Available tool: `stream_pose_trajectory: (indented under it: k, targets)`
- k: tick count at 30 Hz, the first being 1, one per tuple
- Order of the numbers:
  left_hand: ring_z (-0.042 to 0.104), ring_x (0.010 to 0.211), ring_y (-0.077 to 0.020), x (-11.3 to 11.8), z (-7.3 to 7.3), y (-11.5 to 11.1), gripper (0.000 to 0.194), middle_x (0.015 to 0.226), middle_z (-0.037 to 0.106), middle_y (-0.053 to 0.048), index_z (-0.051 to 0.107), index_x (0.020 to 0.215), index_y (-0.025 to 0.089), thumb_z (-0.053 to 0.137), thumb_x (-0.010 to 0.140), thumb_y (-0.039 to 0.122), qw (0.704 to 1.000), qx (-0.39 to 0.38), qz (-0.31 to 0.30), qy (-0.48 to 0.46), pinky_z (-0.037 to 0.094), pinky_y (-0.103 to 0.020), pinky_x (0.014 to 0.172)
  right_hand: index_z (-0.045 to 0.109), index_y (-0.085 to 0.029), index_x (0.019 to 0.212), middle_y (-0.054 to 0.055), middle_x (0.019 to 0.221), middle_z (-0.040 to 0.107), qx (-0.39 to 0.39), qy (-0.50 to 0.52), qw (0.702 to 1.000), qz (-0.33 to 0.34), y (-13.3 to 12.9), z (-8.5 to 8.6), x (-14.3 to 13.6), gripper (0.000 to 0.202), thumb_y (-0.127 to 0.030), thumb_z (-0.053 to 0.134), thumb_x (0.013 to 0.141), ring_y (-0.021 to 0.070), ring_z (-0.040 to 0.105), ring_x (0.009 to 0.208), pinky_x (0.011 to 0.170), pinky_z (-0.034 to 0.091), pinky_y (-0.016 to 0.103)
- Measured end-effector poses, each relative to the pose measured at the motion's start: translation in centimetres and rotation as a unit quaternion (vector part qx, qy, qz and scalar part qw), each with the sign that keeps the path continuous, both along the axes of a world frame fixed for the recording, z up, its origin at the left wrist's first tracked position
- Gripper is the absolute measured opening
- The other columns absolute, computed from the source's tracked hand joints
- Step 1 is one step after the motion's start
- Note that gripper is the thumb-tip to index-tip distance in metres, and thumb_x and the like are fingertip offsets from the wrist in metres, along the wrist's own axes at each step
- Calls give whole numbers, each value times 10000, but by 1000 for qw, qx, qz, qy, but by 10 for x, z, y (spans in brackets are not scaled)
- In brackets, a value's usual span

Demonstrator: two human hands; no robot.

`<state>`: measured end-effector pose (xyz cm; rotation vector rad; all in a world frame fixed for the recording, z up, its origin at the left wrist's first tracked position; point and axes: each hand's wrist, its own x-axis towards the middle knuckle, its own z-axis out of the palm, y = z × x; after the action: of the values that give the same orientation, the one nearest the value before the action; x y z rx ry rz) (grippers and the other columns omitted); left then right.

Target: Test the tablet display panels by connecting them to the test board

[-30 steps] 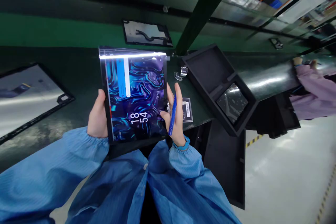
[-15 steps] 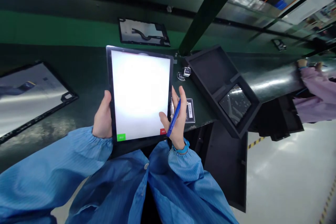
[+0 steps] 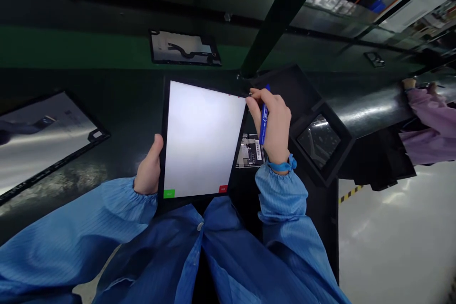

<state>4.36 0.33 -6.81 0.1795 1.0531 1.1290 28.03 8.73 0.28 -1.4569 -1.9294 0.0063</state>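
As it lies between the two hands at the near side of the dark bench [image 3: 131,104], the display panel [image 3: 203,142] reads: one unit, flat, rectangular, thin black border. Face lit plain white, greying slightly toward the near end. Green block [image 3: 169,194] at the near left corner; red block [image 3: 223,189] at the near right; lettering too small to read. Tiny reddish marks at the far edge, toward the right.

Orientation: lit face up toward the wearer; long axis running away from the body, its far end leaning a little to the right; near short edge beside the blue coat [image 3: 228,251].

Grip: left hand [image 3: 148,168] clamped on the left edge, thumb at the rim, fingers hidden. Right hand [image 3: 276,126] closed around a blue pen [image 3: 264,121], thumb and forefinger together by the far right corner; whether they pinch the rim cannot be told.

Adjacent: labelled part [image 3: 254,149], just right of the panel.
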Motion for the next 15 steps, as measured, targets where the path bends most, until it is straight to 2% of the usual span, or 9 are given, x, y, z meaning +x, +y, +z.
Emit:
stream_pose_trajectory:
  k: [2,4,7,10,15]
  targets:
    - [672,1190,-302,-3,-5,0,531,1091,789,-41,698,1207,198,681,857,597,1000,-18,-5,4,560,-348,1022,651,-236,867,55,1038,748,56,-26,998,-23,-8,2,-6,246,-396,531,1011,249,625,1007,859,562,418]
    - [674,1185,-305,-5,-9,0,528,1107,785,-42,716,1181,195,712,834,594,1000,-15,-5,0,567,-340,1010,653,-251,842,43,1150,755,120,-55,991,-15,-24,3,-11,211,-357,560,999,247,608,987,827,563,409]
    - [681,1167,-331,-7,-10,1,549,1099,785,-61,742,1124,174,710,816,627,999,3,-21,-25,569,-374,1013,664,-290,848,-25,1315,707,195,-101,973,74,-49,5,-9,98,-333,669,936,204,588,824,716,567,366]
    - [703,1122,-337,-7,-1,-1,564,1080,789,-73,751,1121,165,683,830,643,995,20,-56,-75,587,-396,982,673,-315,888,-35,1334,689,210,-111,962,137,-67,9,-3,48,-311,720,898,169,557,688,609,559,336]
    - [745,1024,-271,-4,15,-7,506,1065,795,-37,766,1100,186,648,871,622,994,34,-60,-89,622,-290,841,669,-293,866,24,1198,760,183,-86,966,163,-78,12,3,66,-319,681,926,164,544,631,539,547,314]
